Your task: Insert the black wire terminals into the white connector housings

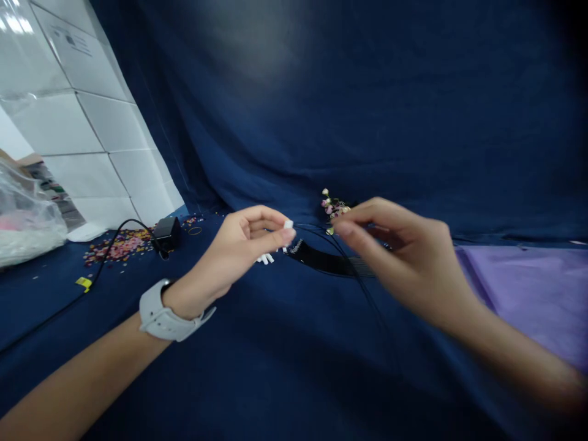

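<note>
Between the thumb and forefinger of my left hand (250, 239) is a small white piece (288, 225), pinched at the fingertips. A grey-banded watch (172, 312) is on that wrist. My right hand (404, 251) hovers to the right, slightly blurred, its thumb and forefinger brought together; what is between them, if anything, cannot be made out. Just behind those fingertips stands a sprig of small pink and cream flowers (331, 205). Below and between the hands lies a curved black bundle of thin strands (321, 258) with pale tips. More small white pieces (265, 259) lie under my left hand.
Thin black cords (367, 294) run down the blue cloth (257, 367). To the left are scattered colourful bits (124, 245), a black adapter (166, 234) with a cable, and a clear plastic bag (27, 214). A purple sheet (533, 288) lies right; white boxes (92, 122) stand back left.
</note>
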A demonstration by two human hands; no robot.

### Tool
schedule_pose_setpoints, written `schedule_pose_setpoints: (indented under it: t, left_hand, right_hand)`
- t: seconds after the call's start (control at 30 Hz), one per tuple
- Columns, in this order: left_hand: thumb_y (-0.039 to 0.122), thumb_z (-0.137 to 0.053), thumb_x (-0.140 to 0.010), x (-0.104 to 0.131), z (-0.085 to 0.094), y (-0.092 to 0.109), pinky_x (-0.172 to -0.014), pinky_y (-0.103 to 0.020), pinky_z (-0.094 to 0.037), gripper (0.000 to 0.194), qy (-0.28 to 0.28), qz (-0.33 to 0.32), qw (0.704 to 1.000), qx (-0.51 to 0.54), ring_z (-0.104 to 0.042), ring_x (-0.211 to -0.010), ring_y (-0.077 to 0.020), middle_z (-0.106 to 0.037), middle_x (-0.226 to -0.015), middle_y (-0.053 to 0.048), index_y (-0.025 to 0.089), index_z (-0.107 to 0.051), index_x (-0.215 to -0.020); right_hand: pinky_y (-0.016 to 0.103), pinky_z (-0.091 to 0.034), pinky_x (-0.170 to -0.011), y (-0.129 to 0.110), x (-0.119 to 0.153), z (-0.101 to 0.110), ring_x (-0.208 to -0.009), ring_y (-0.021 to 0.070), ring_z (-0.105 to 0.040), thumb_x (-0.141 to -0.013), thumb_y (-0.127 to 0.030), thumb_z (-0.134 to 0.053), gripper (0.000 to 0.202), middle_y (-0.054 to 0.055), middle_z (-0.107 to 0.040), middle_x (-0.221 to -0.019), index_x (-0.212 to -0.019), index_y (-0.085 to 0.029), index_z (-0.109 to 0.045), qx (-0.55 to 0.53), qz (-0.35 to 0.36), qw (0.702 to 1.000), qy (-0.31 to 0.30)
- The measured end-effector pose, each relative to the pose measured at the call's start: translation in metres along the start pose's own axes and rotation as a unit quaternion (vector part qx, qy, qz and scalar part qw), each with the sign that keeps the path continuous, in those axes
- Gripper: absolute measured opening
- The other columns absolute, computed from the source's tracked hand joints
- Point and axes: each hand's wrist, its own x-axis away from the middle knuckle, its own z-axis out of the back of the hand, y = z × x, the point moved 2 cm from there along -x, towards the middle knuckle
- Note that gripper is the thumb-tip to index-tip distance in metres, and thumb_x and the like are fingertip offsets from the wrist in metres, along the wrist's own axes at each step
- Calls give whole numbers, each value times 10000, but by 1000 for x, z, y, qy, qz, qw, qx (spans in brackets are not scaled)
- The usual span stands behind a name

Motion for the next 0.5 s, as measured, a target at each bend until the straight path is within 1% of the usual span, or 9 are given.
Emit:
schedule_pose_setpoints:
  t: [0.03,0.07,0.1,0.13,0.2,0.27,0.3,0.37,0.5]
  left_hand:
    - [221,-800,-686,-4,6,2,-609,-131,-465,171,11,6,1000,-7,-595,-652,-51,-661,-726,29,175,-684,-803]
    - [230,-795,-693,-8,13,5,-600,-127,-461,176,24,12,1000,-17,-586,-646,-47,-651,-723,30,176,-682,-816]
    - [235,-793,-695,-11,19,8,-598,-127,-462,184,38,17,999,-26,-583,-648,-47,-644,-725,29,176,-679,-827]
    - [235,-792,-694,-13,25,12,-600,-129,-464,196,53,18,998,-32,-582,-657,-51,-642,-736,26,178,-678,-843]
    - [221,-785,-697,-15,36,21,-601,-136,-471,207,81,11,996,-39,-579,-663,-57,-643,-746,20,185,-676,-870]
    - [201,-762,-717,-14,45,30,-584,-135,-467,187,99,-5,994,-42,-567,-656,-57,-638,-739,21,193,-679,-884]
    - [191,-750,-724,-13,49,34,-571,-132,-459,165,105,-14,993,-44,-560,-651,-56,-632,-732,24,197,-683,-875]
    - [195,-744,-726,-12,55,41,-553,-131,-450,128,113,-35,992,-51,-551,-649,-56,-617,-726,32,217,-693,-841]
    - [291,-773,-698,-12,63,44,-548,-144,-456,140,91,-64,991,-73,-553,-657,-69,-605,-751,47,277,-689,-809]
  right_hand:
    - [246,-484,-646,12,-6,-2,-787,126,-613,-926,-452,-468,300,18,-666,-888,-922,-199,-629,11,-18,1000,4]
    - [260,-482,-636,26,-11,-6,-773,129,-604,-953,-444,-410,336,36,-655,-890,-946,-176,-613,26,-38,999,-8]
    - [269,-488,-640,42,-16,-14,-748,125,-596,-960,-417,-409,326,39,-647,-869,-950,-156,-605,42,-53,997,-43]
    - [277,-499,-667,57,-18,-24,-736,114,-593,-946,-385,-462,287,30,-640,-848,-919,-139,-608,55,-60,992,-100]
    - [278,-518,-689,84,-17,-48,-718,99,-594,-895,-361,-567,234,14,-638,-826,-875,-135,-620,82,-67,966,-237]
    - [286,-524,-698,103,-9,-71,-721,99,-594,-888,-363,-579,233,14,-634,-836,-889,-134,-621,122,-77,937,-318]
    - [295,-525,-711,109,-5,-80,-742,105,-596,-893,-363,-571,233,20,-633,-858,-908,-135,-620,145,-83,926,-339]
    - [320,-524,-751,114,3,-92,-803,122,-601,-902,-354,-557,231,33,-631,-912,-946,-135,-616,188,-92,911,-355]
    - [345,-519,-794,108,10,-99,-868,138,-601,-914,-344,-537,235,50,-625,-983,-998,-137,-610,237,-85,897,-364]
